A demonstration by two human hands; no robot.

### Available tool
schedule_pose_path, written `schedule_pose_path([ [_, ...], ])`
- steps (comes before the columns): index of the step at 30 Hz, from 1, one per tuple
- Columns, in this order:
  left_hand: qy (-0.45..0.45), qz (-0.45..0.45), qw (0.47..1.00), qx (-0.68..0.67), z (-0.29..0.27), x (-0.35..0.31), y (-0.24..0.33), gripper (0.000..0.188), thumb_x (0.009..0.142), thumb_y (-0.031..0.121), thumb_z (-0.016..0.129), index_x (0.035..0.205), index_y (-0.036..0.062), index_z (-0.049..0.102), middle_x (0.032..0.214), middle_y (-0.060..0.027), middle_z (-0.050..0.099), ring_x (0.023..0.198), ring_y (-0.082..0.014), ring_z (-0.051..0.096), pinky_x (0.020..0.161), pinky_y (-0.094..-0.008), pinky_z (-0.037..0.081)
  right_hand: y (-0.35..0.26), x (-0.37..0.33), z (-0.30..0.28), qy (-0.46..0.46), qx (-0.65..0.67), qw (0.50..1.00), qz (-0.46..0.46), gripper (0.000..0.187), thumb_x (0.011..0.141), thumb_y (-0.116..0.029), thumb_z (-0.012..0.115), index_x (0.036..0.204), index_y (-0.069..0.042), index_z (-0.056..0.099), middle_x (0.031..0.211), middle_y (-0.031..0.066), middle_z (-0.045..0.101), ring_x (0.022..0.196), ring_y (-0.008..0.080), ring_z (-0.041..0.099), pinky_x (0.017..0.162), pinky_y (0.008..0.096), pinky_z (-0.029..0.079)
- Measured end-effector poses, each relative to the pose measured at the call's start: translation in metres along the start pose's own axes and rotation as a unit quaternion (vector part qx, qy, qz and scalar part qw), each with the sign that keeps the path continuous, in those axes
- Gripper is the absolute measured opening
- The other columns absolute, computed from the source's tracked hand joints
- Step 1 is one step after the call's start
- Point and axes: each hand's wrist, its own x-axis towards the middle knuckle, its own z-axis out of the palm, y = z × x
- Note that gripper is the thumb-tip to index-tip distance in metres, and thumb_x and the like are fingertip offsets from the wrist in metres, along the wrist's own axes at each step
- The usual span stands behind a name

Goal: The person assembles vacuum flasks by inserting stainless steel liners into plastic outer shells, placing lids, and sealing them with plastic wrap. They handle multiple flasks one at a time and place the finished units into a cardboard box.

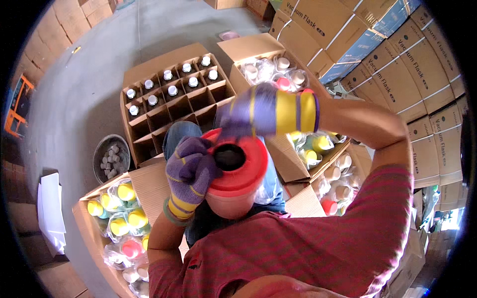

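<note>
1. Left hand (191,171), in a purple-and-yellow knit glove, is closed around the rim of a red flask body (233,186), fingers curled over the top edge beside its dark round mouth. I read this as the steadying grip.

2. Right hand (266,111), same sort of glove, is raised just above and behind the flask's mouth. It is motion-blurred; the fingers look bunched, but I cannot tell whether they pinch anything small or are merely closing.

3. The flask sits upright in the lap, against blue trousers, directly below the camera, mouth facing up and uncovered.

4. Step in hand, as I judge it: fitting work at the open mouth of the flask, one hand bracing, the other bringing something to or from the opening.

5. Next move, by my reading, calls for the right hand to come down square over the mouth while the left keeps the body from turning. The rim is wide, so alignment matters more than force.

6. Around: a divided carton (169,99) ahead, silver-capped inner bottles in its far cells, near cells vacant. A grey bucket (112,156) of small pale pieces to the left. Open cartons of bagged yellow, pink and white parts (124,218) at the lower left and on the right.
</note>
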Motion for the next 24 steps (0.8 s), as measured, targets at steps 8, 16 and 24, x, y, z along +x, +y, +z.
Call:
schedule_pose_path([
  [8, 0.059, -0.086, 0.993, 0.047, -0.012, -0.003, -0.014, 0.016, 0.085, -0.004, 0.058, 0.07, -0.0041, 0.063, 0.085, -0.01, 0.055, 0.073, -0.0169, 0.058, 0.063, -0.0263, 0.05, 0.216, -0.121, 0.168, -0.118, -0.214, 0.912, 0.331, 0.037, 0.095, -0.04, 0.042, 0.096, -0.012, 0.066, 0.089, 0.0139, 0.07, 0.081, 0.0305, 0.068, 0.074, 0.0457, 0.053],
  [16, 0.062, -0.132, 0.989, 0.029, -0.006, 0.009, -0.04, 0.018, 0.091, 0.003, 0.056, 0.077, -0.0073, 0.061, 0.092, -0.0076, 0.056, 0.07, -0.0125, 0.062, 0.062, -0.0238, 0.051, 0.217, -0.155, 0.274, -0.205, -0.131, 0.882, 0.403, 0.032, 0.091, -0.038, 0.054, 0.11, -0.013, 0.062, 0.111, 0.0148, 0.062, 0.103, 0.0334, 0.063, 0.084, 0.0467, 0.052],
  [24, 0.07, -0.147, 0.987, -0.004, -0.001, 0.01, -0.042, 0.011, 0.09, 0.0, 0.055, 0.083, -0.0061, 0.061, 0.095, -0.0069, 0.056, 0.079, -0.0131, 0.061, 0.063, -0.0235, 0.052, 0.102, -0.105, 0.205, 0.324, 0.234, 0.892, 0.212, 0.046, 0.085, -0.038, 0.06, 0.12, -0.008, 0.058, 0.122, 0.0188, 0.056, 0.117, 0.0377, 0.052, 0.096, 0.0452, 0.044],
])
